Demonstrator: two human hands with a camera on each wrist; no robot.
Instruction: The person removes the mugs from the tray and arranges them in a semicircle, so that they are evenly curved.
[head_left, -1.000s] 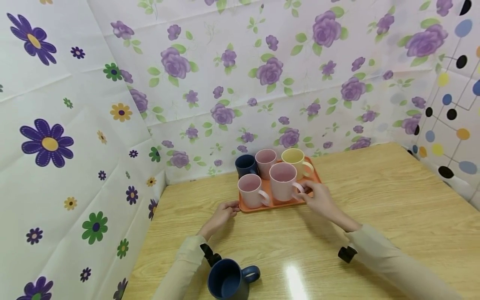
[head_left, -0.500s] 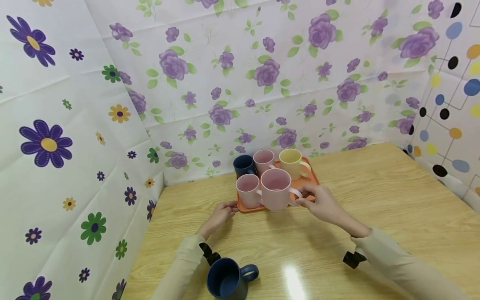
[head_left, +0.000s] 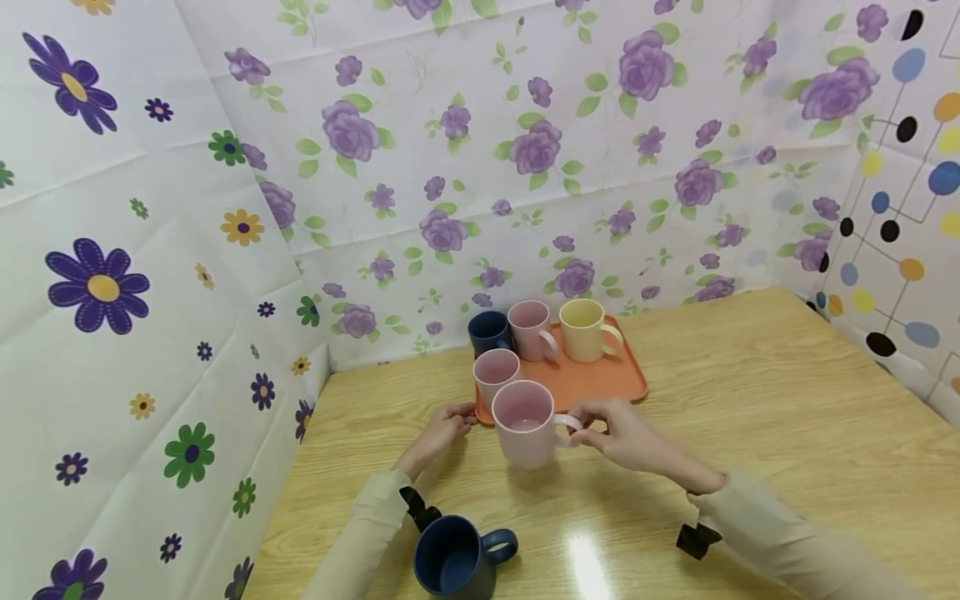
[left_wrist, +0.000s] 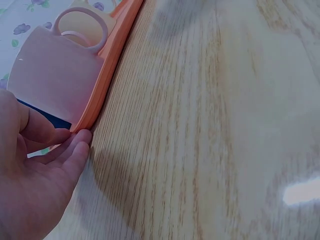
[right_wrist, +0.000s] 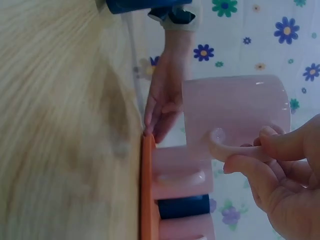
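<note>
A large pink mug (head_left: 523,433) hangs over the table in front of the orange tray (head_left: 600,387), upright. My right hand (head_left: 622,433) pinches its handle (right_wrist: 242,152) between thumb and fingers, and the right wrist view shows it raised above the tabletop. At the tray's near left corner, my left hand (head_left: 441,435) pinches the rim between thumb and fingertips, plain in the left wrist view. On the tray stand another pink mug (head_left: 495,367) at front left, partly hidden behind the held one, and a navy mug (head_left: 489,333), a pink mug (head_left: 529,332) and a yellow mug (head_left: 582,337) along the back.
A second navy mug (head_left: 456,562) stands on the wooden table (head_left: 720,400) near me, right beside my left forearm, its handle to the right. Behind the tray rises a wall covered in floral sheeting (head_left: 442,229), with another patterned sheet (head_left: 105,375) on the left.
My right hand has lifted the large pink mug off the tray and brought it left and toward me, baring the tray's front right part. My left hand stays at the corner.
</note>
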